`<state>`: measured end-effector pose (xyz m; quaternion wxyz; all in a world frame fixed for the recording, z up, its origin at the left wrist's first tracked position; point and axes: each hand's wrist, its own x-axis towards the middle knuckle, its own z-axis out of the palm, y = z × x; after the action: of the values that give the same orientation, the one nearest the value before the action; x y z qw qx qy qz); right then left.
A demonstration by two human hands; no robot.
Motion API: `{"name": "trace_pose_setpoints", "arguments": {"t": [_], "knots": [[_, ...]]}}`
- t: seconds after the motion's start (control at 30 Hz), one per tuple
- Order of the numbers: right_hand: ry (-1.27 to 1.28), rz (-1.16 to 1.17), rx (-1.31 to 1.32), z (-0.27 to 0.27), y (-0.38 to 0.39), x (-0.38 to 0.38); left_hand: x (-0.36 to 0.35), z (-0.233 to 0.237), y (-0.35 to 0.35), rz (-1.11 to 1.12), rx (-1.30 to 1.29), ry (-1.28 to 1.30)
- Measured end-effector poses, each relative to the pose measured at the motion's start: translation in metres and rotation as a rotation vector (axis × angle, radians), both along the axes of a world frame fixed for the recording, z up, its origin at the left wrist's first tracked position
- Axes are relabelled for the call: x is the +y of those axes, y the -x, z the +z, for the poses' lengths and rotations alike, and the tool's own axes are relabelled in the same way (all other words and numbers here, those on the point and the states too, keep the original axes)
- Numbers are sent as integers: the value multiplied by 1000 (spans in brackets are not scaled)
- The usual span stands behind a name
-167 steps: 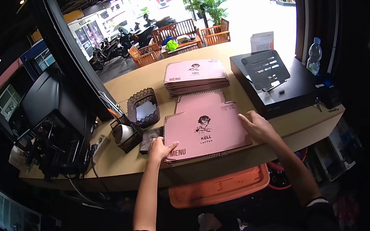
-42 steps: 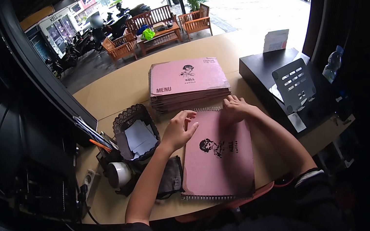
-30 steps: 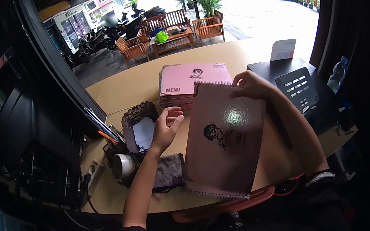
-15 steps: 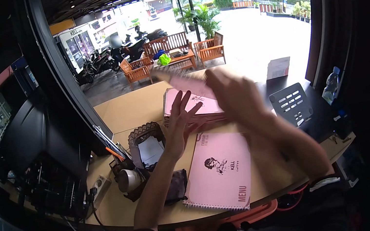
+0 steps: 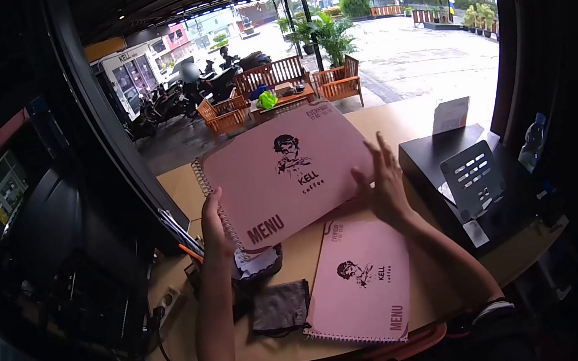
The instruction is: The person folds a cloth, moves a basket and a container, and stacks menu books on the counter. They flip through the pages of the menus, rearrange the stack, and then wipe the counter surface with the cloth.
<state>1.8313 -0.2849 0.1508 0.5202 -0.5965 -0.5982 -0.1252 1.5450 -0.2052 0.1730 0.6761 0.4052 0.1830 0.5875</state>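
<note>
My left hand (image 5: 214,228) grips the spiral-bound left edge of a pink menu book (image 5: 288,174), held up and tilted above the wooden counter (image 5: 174,185). It shows a drawn face, "KELL coffee" and "MENU". My right hand (image 5: 384,185) touches the book's right edge with fingers spread. A second pink menu book (image 5: 362,280) lies flat on the counter near the front edge, below my right hand. The raised book hides the stack of menus behind it.
A grey cloth (image 5: 278,308) lies left of the flat menu. A dark lace-edged basket with papers (image 5: 257,262) sits under my left hand. A black box with a stand (image 5: 468,180) is at the right, a water bottle (image 5: 534,141) beyond it. Dark machines (image 5: 67,281) crowd the left.
The menu lifted by my right hand has swung over the stack and is now held up facing me, with my left hand gripping its spiral edge. Another menu lies uncovered on the counter.
</note>
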Motion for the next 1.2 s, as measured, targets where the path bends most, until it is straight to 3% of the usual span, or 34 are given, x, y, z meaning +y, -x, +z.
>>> {"name": "trace_pose_setpoints", "arguments": {"t": [0.03, 0.1, 0.13, 0.17, 0.23, 0.3, 0.37, 0.43, 0.5, 0.57, 0.63, 0.7, 0.77, 0.83, 0.9, 0.93, 0.97, 1.03, 1.1, 1.2], "knots": [[12, -55, 180, -9, -21, 19, 6, 4, 4, -4, 3, 1], [94, 317, 668, -51, -76, 80, 19, 15, 9, -228, 26, 8], [467, 519, 998, -11, -65, 44, 34, 13, 8, -200, 83, -62], [464, 512, 1003, -14, -68, 51, 54, 11, 5, -208, 85, -60], [361, 804, 1166, -25, -77, 67, 103, 0, -2, -163, 302, -113], [318, 693, 1304, -25, -78, 81, 133, -4, -11, -196, 340, -91], [269, 658, 1293, -46, -93, 109, 124, 5, -30, 241, 599, 25], [219, 576, 1342, -57, -95, 125, 130, -9, -33, 233, 598, -38], [200, 337, 1170, -93, -109, 159, 122, -25, -42, 330, 711, -133], [251, 340, 1238, -117, -119, 176, 129, -59, -42, 337, 731, -179], [123, 279, 1306, -123, -112, 189, 124, -81, -45, 301, 748, -377], [205, 107, 1013, -102, -103, 186, 109, -86, -42, 274, 786, -473], [396, -175, 510, -83, -98, 181, 86, -79, -39, 235, 876, -483], [484, -200, 406, -91, -100, 194, 61, -68, -36, 148, 916, -472], [474, -384, 6, -88, -84, 188, 46, -65, -34, 126, 943, -490], [500, -352, -66, -85, -77, 183, 39, -65, -33, 103, 966, -515], [359, -329, -181, -86, -69, 174, 32, -66, -32, 100, 967, -510], [568, 150, -65, -59, -53, 133, 18, -69, -29, 96, 981, -548], [967, 239, -301, -51, -27, 84, -1, -76, -20, 83, 986, -533], [1098, 215, -635, -90, -25, 20, -28, -90, -14, 11, 999, -473]]}}
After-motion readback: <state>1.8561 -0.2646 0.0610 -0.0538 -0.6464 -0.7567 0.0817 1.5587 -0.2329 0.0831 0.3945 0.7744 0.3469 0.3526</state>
